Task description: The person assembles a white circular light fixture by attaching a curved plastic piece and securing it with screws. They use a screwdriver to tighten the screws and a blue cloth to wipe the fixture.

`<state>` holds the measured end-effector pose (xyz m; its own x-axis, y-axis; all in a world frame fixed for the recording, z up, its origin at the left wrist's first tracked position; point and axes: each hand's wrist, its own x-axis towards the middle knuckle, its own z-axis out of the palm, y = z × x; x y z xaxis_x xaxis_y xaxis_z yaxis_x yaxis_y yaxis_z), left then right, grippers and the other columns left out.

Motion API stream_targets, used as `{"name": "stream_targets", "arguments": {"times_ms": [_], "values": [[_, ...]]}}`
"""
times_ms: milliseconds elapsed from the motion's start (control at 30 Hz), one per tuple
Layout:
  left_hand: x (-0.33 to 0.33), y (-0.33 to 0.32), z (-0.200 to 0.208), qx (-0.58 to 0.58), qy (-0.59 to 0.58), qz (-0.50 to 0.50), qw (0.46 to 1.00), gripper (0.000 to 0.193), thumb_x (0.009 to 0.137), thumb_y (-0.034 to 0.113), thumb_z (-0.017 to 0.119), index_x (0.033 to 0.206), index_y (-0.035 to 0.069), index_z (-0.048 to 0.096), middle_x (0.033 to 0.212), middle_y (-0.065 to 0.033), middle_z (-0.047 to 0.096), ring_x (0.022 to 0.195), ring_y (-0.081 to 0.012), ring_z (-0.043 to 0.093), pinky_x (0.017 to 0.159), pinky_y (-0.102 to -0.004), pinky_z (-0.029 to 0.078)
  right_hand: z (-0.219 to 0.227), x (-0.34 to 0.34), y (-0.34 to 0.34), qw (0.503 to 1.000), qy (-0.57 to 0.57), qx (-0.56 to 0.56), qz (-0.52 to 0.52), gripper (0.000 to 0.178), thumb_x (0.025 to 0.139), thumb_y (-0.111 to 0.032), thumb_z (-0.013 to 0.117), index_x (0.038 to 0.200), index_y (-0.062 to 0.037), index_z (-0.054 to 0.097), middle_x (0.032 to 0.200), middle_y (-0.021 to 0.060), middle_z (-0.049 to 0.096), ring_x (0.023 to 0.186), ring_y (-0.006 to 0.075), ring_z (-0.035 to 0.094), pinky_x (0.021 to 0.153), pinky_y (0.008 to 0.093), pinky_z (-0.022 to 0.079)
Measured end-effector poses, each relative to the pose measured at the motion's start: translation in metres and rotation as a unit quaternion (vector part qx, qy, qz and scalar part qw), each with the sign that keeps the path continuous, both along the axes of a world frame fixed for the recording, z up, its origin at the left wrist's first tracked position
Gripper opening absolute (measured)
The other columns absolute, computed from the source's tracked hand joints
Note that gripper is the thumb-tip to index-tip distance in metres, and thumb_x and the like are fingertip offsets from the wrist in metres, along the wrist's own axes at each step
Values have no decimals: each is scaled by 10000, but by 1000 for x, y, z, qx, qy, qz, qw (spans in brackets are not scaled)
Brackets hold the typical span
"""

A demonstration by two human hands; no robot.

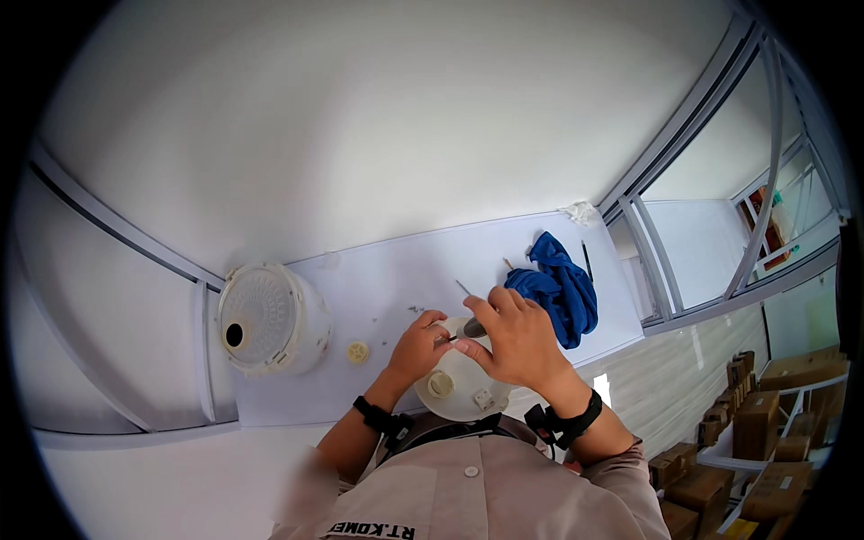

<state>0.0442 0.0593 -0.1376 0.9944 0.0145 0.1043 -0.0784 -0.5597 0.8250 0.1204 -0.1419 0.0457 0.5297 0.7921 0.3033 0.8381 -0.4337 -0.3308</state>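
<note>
Wall: one big white wall point(360, 117), past both hands.
Table: one white table point(387, 261), under the hands.
Boxes: more than ten brown boxes point(760, 423), far off past the right hand. Some have marks too small to read.
Shirt: one light brown shirt point(432, 477), just behind the hands. It has one row of black letters point(371, 529), upside down.
Tub: one white tub point(261, 310), well to the left of the left hand. It has one round black hole point(234, 335).
Cloth: one bunched blue cloth point(558, 288), just past the right hand.
Dish: one round white dish point(463, 373), under and behind the fingertips.
Hands: two, close together. The right hand point(524, 337) grips the tool. The left hand point(416, 349) has bent fingers by the tool's thin end; I cannot tell if it pinches anything.
Wrist bands: two black bands point(576, 423), one on each wrist.
Tool: one, with a grey handle point(474, 329), between the two hands.
Stick: one thin black stick point(587, 259), right of the blue cloth, beyond the right hand.
Knob: one cream knob point(440, 384), on the dish, behind the left fingertips.
Disc: one yellow disc point(357, 351), left of the left hand.
Block: one little white block point(484, 399), on the dish, behind the right hand.
Bits: a few tiny dark bits point(417, 310), near the left hand, too small to count.
</note>
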Motion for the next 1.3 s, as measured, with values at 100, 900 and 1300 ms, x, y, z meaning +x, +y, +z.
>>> {"name": "stream_targets", "arguments": {"times_ms": [100,900,1300], "values": [[1,-3,5,-3,-10,-6,1000,158,834,85,795,945,-10,735,1308,-141,617,1111,-332,667,933,-408,564,-5,3,0,990,22,135,38,393,853,-169,784,1185,-73,599,991,97,623,882,293,655,691,417,504],[-1,-2,1,-23,8,-20,999,180,824,53,790,992,25,732,1359,-142,601,1187,-347,645,998,-422,550,14,-1,8,980,100,-131,-115,456,874,-272,812,1209,-29,620,1117,177,623,977,343,635,788,414,516],[-6,-6,-11,-10,-28,12,999,246,840,116,801,1070,37,771,1383,-150,617,1192,-360,654,996,-417,549,6,3,-3,978,93,-172,-77,487,852,-297,790,1238,-39,644,984,152,631,867,353,650,689,422,512]]}}
